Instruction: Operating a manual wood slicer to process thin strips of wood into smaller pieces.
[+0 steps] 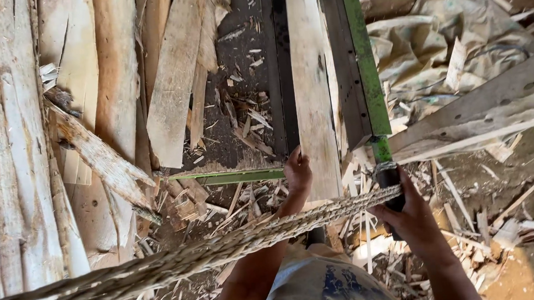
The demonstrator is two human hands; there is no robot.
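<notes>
A: What is each hand doing?

B: The left hand (298, 173) rests on the near end of a pale wooden plank (310, 84). Its fingers curl over the plank's left edge, so the grip is closed on the wood. The plank lies lengthwise on a dark machine bed (277, 74), running away from the person toward the top of the view.

A: And the other hand?

B: The right hand (409, 212) is wrapped around a dark handle (394, 191) at the near end of a green metal bar (364, 68). That grip is narrow, closed tight round the handle. The bar runs just beside the plank on its right, along a dark rail.

A: What crosses in front of the arms?

B: A thick twisted rope (181, 262), pale and frayed, stretching from the lower left corner up to the handle (whether it is tied there I cannot tell; the hand covers that spot).

A: What lies around?

B: To the left, a heap of rough pale slabs and offcuts (23, 154), leaning and overlapping. Chips and splinters (239, 117) litter the machine bed and the floor (525, 257) below. To the right, a long grey beam (483, 113) slants across, with crumpled sacking (422, 45) behind it. A green frame edge (231, 177) marks the near end of the bed, just left of the left hand.
</notes>
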